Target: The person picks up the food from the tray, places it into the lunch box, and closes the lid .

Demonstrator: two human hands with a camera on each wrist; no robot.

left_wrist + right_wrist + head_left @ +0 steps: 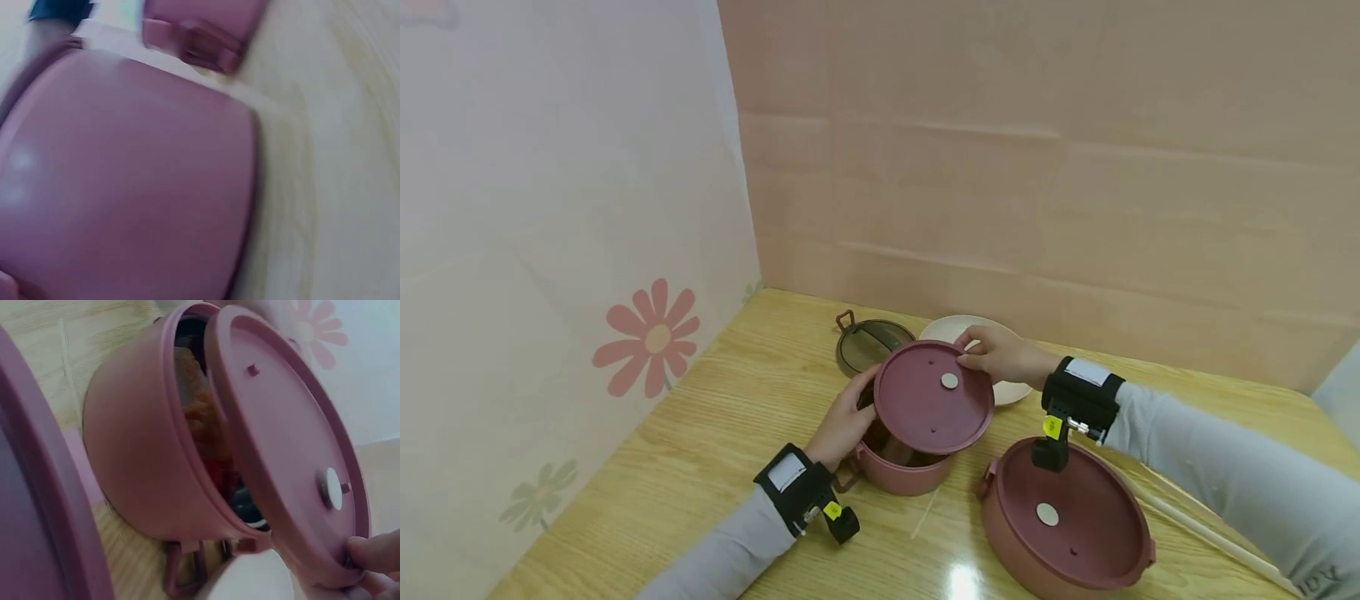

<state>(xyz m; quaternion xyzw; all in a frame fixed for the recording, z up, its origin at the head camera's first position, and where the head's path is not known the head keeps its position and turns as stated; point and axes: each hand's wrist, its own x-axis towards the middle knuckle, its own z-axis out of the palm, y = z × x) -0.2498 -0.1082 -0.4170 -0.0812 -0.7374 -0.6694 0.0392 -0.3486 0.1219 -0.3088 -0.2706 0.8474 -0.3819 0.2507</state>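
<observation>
The pink lid (933, 398) sits tilted over the small pink bowl (904, 468) near the middle of the table (700, 442), lifted at its far edge and not seated on the rim. The right hand (1000, 354) pinches the lid's rim at about 2 o'clock, fingertips curled over the edge; the left hand (844, 421) grasps at about 9 o'clock, where lid and bowl meet, though whether it grips the lid, the bowl or both I cannot tell. The lid looks like light, stiff plastic with a smooth, possibly slippery top, so the raised rim seems the sound place to hold it, not the flat face with its pale round plug (950, 381). The right wrist view shows food (200, 419) inside the bowl, so the bowl likely has some weight and should stay level.

At 5 o'clock from the small bowl stands a larger lidded pink container (1063, 521), close to the right forearm and the likeliest thing to be bumped. A cream plate (996, 390) lies just behind the lid at 1 o'clock, a dark translucent lid (868, 343) at 11 o'clock, and chopsticks (1210, 533) far at 4 o'clock
</observation>
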